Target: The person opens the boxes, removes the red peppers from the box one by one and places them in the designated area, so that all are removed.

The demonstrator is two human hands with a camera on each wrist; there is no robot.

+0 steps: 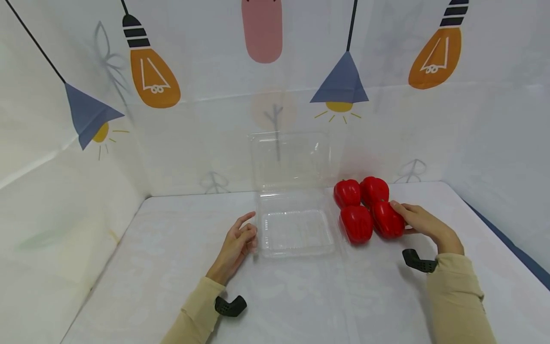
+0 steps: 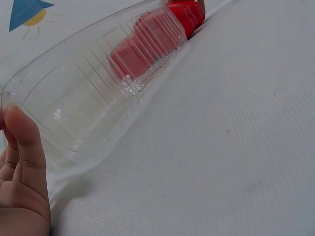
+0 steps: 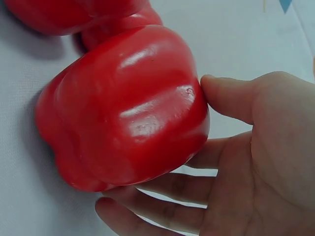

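Observation:
A clear plastic clamshell container [image 1: 296, 229] lies on the table with its lid [image 1: 290, 160] raised at the back. At its left rim is my left hand [image 1: 238, 243]; in the left wrist view the thumb [image 2: 22, 130] and a finger pinch that rim. Several red bell peppers stand grouped to the right of the container. My right hand [image 1: 423, 224] holds the front right bell pepper [image 1: 388, 220] from its right side. Up close, the thumb [image 3: 226, 96] touches the pepper [image 3: 133, 108] while the other fingers reach along its lower side, partly hidden.
The other bell peppers [image 1: 356, 223] sit close against the held one, just beyond the container's right edge. A white cloth covers the table [image 1: 301, 296]. Behind it hangs a white curtain [image 1: 206, 143] printed with lamps and bulbs. Both wrists wear black camera mounts [image 1: 230, 306].

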